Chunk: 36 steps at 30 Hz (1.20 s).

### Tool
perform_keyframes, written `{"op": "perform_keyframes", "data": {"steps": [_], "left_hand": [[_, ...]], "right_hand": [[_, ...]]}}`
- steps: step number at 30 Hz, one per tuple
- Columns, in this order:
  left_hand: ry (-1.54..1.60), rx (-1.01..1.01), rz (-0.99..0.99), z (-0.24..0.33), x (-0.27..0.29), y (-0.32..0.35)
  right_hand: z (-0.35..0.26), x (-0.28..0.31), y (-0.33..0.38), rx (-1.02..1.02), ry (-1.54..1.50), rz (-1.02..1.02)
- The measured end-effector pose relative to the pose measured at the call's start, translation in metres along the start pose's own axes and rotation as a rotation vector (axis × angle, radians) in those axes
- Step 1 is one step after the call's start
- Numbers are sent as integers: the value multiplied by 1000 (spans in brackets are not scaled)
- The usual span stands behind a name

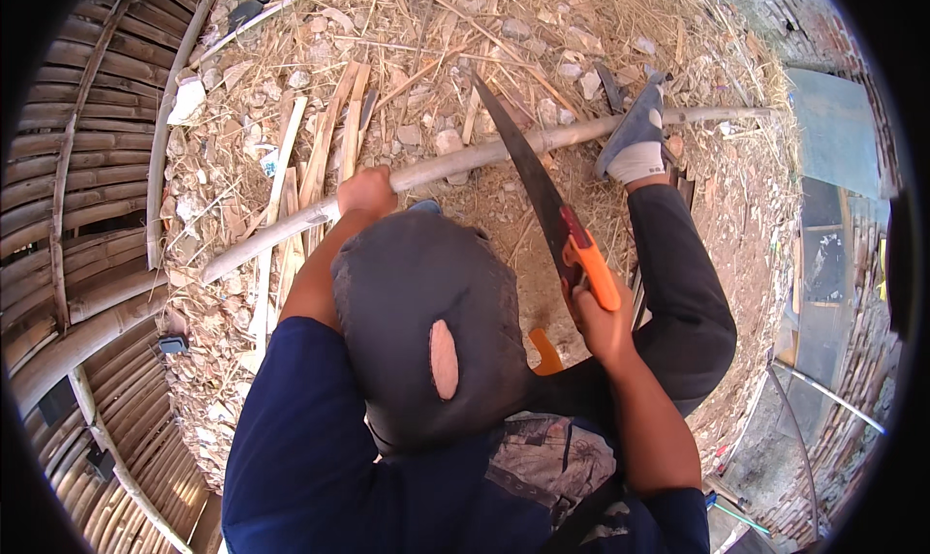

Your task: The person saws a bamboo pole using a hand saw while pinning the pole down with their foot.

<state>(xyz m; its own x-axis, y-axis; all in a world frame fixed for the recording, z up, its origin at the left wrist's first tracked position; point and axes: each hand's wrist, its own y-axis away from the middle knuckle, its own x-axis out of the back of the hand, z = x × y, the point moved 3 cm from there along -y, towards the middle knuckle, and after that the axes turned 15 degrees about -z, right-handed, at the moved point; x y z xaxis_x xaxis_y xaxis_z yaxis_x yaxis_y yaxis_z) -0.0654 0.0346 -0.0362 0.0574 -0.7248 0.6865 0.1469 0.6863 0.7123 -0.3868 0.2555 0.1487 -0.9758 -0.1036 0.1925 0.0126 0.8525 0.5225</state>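
Pole, one: pale, slender, lying aslant from near left to far right over straw-strewn ground, its left end free. Slatted wall, at the left edge, well apart from the hands. Split strips, several: loose, left of the saw, some seeming to cross beneath the pole; probably a source of rocking, better cleared. Left hand, bare, closed over the pole; a firm grip well left of the teeth seems right. Left knee, bent, dark cloth torn, just near of that hand. Saw, one: tapering dark blade, orange-and-red handle, blade crossing above the pole between left hand and foot; contact of teeth with wood, cannot tell. Even, unforced strokes with the blade square to the pole would likely serve best. Right hand, wrapped about the handle; wrist best in line with the blade. Foot, blue-grey shoe, right of the blade, apparently on the pole; steady weight there should check rolling.
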Motion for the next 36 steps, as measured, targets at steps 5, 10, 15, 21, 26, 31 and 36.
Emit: {"op": "perform_keyframes", "data": {"steps": [5, 10, 15, 21, 26, 31, 36], "left_hand": [[6, -8, -3, 13, 11, -2], [5, -25, 26, 3, 8, 2], [-23, 1, 0, 3, 8, 4], [21, 27, -52, 9, 17, 0], [28, -40, -59, 4, 21, 3], [7, -46, -113, -2, 26, -4], [-40, -168, 214, -6, 5, -4]], "right_hand": [[-19, -2, 40, 16, -35, -4], [-18, -8, -27, -76, 35, -33], [-13, 3, 44, -23, 53, 8], [-9, -19, 34, 18, 207, -92], [-39, 7, 35, -78, -138, 14], [-60, 1, 19, -87, -234, 112], [-67, 6, 12, 112, 138, 120]]}}
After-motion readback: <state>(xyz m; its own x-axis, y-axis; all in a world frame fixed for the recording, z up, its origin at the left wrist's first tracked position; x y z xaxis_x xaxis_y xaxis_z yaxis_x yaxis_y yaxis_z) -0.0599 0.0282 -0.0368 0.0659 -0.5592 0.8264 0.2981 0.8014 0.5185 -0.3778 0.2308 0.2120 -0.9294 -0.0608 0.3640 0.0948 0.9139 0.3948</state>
